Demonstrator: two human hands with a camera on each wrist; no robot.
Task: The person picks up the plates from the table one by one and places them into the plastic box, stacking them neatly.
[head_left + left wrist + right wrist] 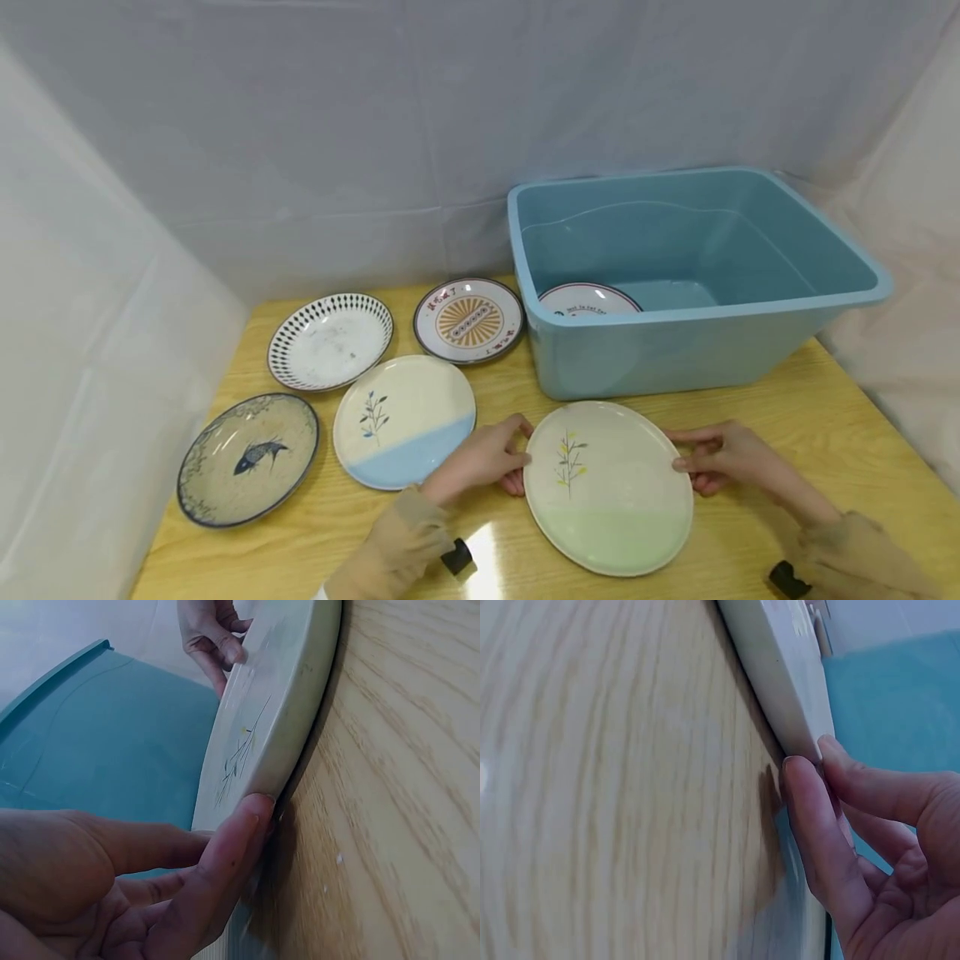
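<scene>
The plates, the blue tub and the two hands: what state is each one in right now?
Green-and-cream plate: flat on the table, held at both edges.
Left hand: grips the plate's left rim.
Right hand: grips the plate's right rim.
Blue tub: upright, no lid, one plate inside.
Plate in the tub: lying on the bottom, partly hidden.
Blue-and-cream plate: flat, untouched.
Fish plate: flat, untouched.
Diamond-rim plate: flat, untouched.
Sunburst plate: flat, untouched.

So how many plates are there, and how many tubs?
Plates on the table: 5 – fish plate, diamond-rim plate, sunburst plate, blue-and-cream plate, green-and-cream plate gripped by the left hand and right hand.
Plates in the tub: 1.
Blue tubs: 1.
Total: 7.
</scene>
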